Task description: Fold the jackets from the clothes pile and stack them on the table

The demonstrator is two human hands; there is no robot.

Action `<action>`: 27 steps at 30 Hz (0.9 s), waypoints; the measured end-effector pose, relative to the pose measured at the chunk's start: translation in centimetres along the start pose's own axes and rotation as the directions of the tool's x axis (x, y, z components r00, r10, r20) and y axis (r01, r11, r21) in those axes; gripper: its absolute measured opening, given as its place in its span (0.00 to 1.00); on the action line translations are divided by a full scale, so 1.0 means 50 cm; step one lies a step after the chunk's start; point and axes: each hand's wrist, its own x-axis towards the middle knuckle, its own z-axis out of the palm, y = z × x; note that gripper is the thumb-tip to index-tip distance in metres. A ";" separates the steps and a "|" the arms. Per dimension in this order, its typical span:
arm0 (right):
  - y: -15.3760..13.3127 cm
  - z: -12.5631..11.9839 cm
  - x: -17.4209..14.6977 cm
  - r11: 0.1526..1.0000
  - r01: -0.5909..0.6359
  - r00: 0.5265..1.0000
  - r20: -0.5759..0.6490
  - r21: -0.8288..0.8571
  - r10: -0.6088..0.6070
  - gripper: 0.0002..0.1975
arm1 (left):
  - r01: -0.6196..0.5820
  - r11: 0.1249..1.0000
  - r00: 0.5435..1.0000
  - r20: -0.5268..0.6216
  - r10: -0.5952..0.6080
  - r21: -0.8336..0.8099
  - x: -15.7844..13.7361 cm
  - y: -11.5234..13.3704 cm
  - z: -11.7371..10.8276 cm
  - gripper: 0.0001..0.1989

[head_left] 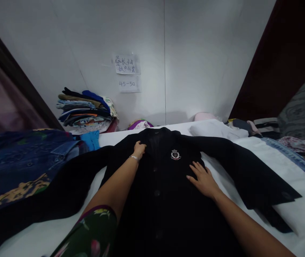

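A black blazer (141,214) lies face up with its front buttoned side showing, collar toward the wall and both sleeves spread outward. A crest badge (175,154) sits on its chest. My left hand (139,150), with a bracelet at the wrist, is closed at the lapel near the collar, fingers gripping the cloth edge. Flat on the other chest side, just below the badge, my right hand (203,178) rests with its fingers spread. The blazer's lower end runs out of view at the bottom.
White cloth (289,160) covers the table. Folded clothes (85,109) are stacked at the back left, by the wall. A patterned denim garment (21,160) lies at left. More clothes (266,125) lie at the back right. Handwritten paper signs (127,65) hang on the wall.
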 end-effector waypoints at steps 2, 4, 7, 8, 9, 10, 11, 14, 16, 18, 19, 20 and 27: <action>-0.002 -0.002 -0.001 1.000 -0.005 1.000 -0.001 0.003 0.005 0.33 | -0.101 0.989 0.995 -0.001 0.102 0.112 0.000 0.002 -0.010 0.32; -0.004 -0.005 -0.002 1.000 -0.009 1.000 0.004 -0.002 0.009 0.33 | -0.181 0.954 0.983 0.016 0.182 0.240 -0.003 0.001 -0.022 0.32; -0.006 -0.008 -0.001 1.000 -0.016 1.000 0.022 -0.009 0.017 0.33 | -0.215 0.881 0.975 0.048 0.215 0.422 -0.009 -0.006 -0.039 0.27; -0.007 -0.009 -0.001 1.000 -0.019 0.999 0.027 -0.007 0.019 0.34 | -0.216 0.855 0.975 0.056 0.216 0.472 -0.012 -0.007 -0.043 0.26; -0.008 -0.010 -0.001 1.000 -0.021 0.999 0.030 -0.003 0.021 0.34 | -0.219 0.829 0.974 0.062 0.218 0.515 -0.014 -0.007 -0.047 0.25; -0.008 -0.011 -0.001 1.000 -0.021 0.999 0.032 -0.001 0.021 0.34 | -0.224 0.804 0.972 0.067 0.225 0.551 -0.018 -0.006 -0.050 0.25; -0.008 -0.012 0.000 1.000 -0.020 0.999 0.032 0.000 0.020 0.34 | -0.230 0.782 0.970 0.068 0.235 0.580 -0.023 -0.004 -0.052 0.26; -0.010 -0.014 0.000 1.000 -0.019 0.999 0.032 -0.003 0.019 0.34 | -0.278 0.710 0.948 0.066 0.311 0.647 -0.050 -0.009 -0.058 0.30; -0.011 -0.015 0.000 1.000 -0.021 0.999 0.034 -0.005 0.021 0.33 | -0.356 0.608 0.919 0.146 0.367 0.709 -0.073 -0.027 -0.059 0.31; -0.013 -0.017 0.001 1.000 -0.020 0.999 0.036 -0.005 0.021 0.33 | -0.434 0.497 0.891 0.279 0.358 0.751 -0.092 -0.052 -0.059 0.31; -0.014 -0.019 0.001 1.000 -0.020 0.999 0.037 -0.005 0.021 0.33 | -0.459 0.462 0.883 0.333 0.330 0.759 -0.098 -0.063 -0.058 0.31; -0.016 -0.021 0.000 1.000 -0.021 0.999 0.039 -0.006 0.022 0.33 | -0.467 0.452 0.882 0.365 0.298 0.760 -0.100 -0.070 -0.057 0.31; -0.027 -0.040 -0.005 0.999 -0.030 0.998 0.062 -0.016 0.030 0.33 | -0.433 0.489 0.901 0.383 0.205 0.757 -0.106 -0.030 -0.060 0.34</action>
